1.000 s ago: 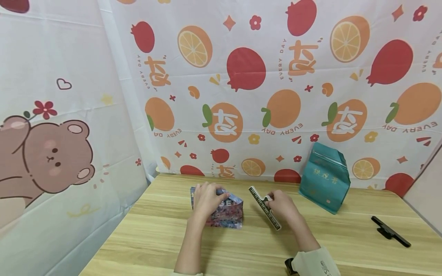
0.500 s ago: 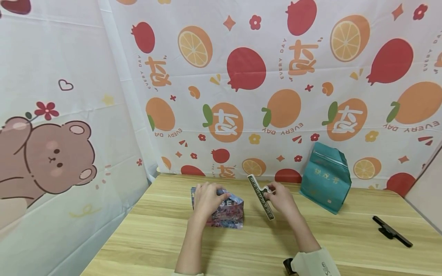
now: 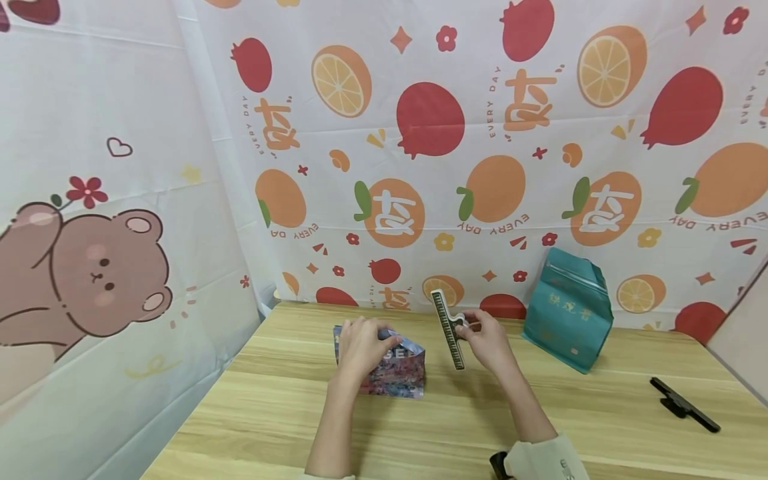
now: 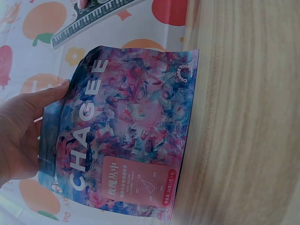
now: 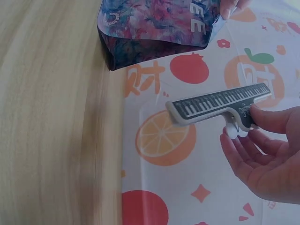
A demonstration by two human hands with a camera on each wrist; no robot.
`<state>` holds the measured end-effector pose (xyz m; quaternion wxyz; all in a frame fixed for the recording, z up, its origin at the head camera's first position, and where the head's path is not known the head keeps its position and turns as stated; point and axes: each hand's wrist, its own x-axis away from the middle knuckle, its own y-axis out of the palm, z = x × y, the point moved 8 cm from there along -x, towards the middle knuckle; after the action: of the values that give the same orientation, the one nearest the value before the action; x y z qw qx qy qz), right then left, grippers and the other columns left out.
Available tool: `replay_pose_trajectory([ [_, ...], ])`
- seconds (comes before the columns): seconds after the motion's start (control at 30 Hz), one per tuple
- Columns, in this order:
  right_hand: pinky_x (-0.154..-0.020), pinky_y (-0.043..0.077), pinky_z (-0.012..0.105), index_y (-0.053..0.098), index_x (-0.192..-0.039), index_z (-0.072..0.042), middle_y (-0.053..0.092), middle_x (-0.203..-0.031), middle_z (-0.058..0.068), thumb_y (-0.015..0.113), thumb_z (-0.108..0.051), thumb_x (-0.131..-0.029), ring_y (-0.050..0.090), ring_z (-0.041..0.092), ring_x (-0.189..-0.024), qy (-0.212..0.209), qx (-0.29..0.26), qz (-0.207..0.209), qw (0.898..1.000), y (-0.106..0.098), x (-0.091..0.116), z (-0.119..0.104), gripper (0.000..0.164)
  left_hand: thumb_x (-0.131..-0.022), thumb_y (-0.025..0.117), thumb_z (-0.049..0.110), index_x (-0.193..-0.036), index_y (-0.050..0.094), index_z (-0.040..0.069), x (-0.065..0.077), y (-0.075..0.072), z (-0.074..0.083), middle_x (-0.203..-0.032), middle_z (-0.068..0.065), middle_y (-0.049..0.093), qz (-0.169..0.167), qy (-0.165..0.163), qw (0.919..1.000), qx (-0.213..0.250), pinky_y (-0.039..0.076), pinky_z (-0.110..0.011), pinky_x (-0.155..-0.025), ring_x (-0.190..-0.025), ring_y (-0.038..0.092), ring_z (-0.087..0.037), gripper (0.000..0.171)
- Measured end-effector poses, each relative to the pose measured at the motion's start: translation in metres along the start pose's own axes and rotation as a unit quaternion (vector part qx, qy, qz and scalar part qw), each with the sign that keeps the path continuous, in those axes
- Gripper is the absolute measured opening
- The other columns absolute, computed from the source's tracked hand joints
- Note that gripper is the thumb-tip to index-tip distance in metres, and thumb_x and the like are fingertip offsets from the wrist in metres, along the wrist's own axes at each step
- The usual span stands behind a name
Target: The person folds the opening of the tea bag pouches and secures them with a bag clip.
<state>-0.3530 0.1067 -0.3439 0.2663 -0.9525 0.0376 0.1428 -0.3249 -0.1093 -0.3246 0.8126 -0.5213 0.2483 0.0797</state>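
My left hand (image 3: 363, 350) grips the folded top of a blue and pink tea bag (image 4: 131, 112) marked CHAGEE, which stands on the table. In the left wrist view the thumb lies along the bag's top edge. To the right of the bag, my right hand (image 3: 489, 340) pinches the handle of a long bag clip (image 5: 220, 103) with a piano-key pattern. The clip is held up in the air, tilted, its long bar toward the bag. In the right wrist view the thumb presses one side of the clip's handle and the fingers curl under the other.
A teal tea bag (image 3: 567, 310) stands at the back right against the fruit-print curtain (image 3: 432, 193). Farther right, a black bag clip (image 3: 684, 405) lies on the wooden table (image 3: 408, 440). A bear-print curtain (image 3: 108, 273) hangs on the left.
My right hand has raised the piano-key clip and moved it slightly left, turning it more upright. The left hand keeps its hold on the CHAGEE bag.
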Motion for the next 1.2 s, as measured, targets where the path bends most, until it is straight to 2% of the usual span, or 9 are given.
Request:
replay_pose_trajectory([
  [0.17,-0.078,0.047,0.042,0.06,-0.112,0.001,0.061,-0.099,0.013,0.065,-0.008,-0.085,0.059,0.028,-0.092,-0.027,-0.027,0.023,0.999,-0.003,0.002,-0.007,0.029,-0.075,0.075,0.034,-0.084,0.074,0.017,0.0,0.0,0.0,-0.081,0.004,0.067,0.0,-0.001,1.0,-0.001,0.029,-0.032,-0.066,-0.071,0.051,-0.015,0.019],
  [0.47,-0.082,0.046,0.041,0.058,-0.118,-0.002,0.061,-0.104,0.011,0.064,-0.013,-0.087,0.057,0.026,-0.097,-0.025,-0.098,0.011,0.995,-0.001,0.004,-0.014,0.034,-0.075,0.074,0.035,-0.085,0.074,0.018,0.002,-0.001,0.0,-0.082,0.004,0.067,0.001,0.0,1.0,-0.005,0.028,-0.032,-0.066,-0.071,0.051,-0.016,0.02],
  [0.63,-0.082,0.046,0.04,0.057,-0.119,0.0,0.061,-0.104,0.011,0.064,-0.012,-0.087,0.056,0.025,-0.097,-0.046,-0.12,0.012,0.992,0.001,0.006,-0.021,0.035,-0.075,0.075,0.035,-0.085,0.074,0.018,0.004,-0.001,0.0,-0.081,0.004,0.067,0.003,0.002,1.0,-0.006,0.029,-0.032,-0.066,-0.072,0.051,-0.016,0.02],
  [0.87,-0.077,0.048,0.031,0.058,-0.115,0.002,0.061,-0.102,0.014,0.065,-0.008,-0.085,0.058,0.025,-0.093,-0.067,-0.15,0.037,0.986,0.003,0.005,-0.025,0.032,-0.075,0.075,0.035,-0.084,0.074,0.018,0.003,-0.002,0.0,-0.08,0.004,0.067,0.002,0.004,1.0,-0.007,0.029,-0.032,-0.066,-0.072,0.052,-0.016,0.019],
  [1.13,-0.074,0.047,0.022,0.058,-0.112,0.005,0.06,-0.102,0.015,0.065,-0.006,-0.085,0.057,0.025,-0.092,-0.062,-0.17,0.037,0.983,0.008,0.001,-0.022,0.031,-0.075,0.075,0.035,-0.083,0.074,0.019,0.002,-0.002,-0.001,-0.081,0.005,0.066,-0.001,0.004,1.0,-0.003,0.027,-0.031,-0.064,-0.071,0.05,-0.015,0.018],
  [1.2,-0.073,0.046,0.021,0.058,-0.112,0.007,0.06,-0.102,0.017,0.064,-0.004,-0.085,0.057,0.027,-0.091,-0.062,-0.172,0.038,0.982,0.006,0.004,-0.028,0.03,-0.075,0.075,0.035,-0.082,0.074,0.019,0.001,-0.002,-0.001,-0.081,0.005,0.066,0.0,0.005,1.0,-0.003,0.027,-0.031,-0.063,-0.07,0.05,-0.015,0.018],
])
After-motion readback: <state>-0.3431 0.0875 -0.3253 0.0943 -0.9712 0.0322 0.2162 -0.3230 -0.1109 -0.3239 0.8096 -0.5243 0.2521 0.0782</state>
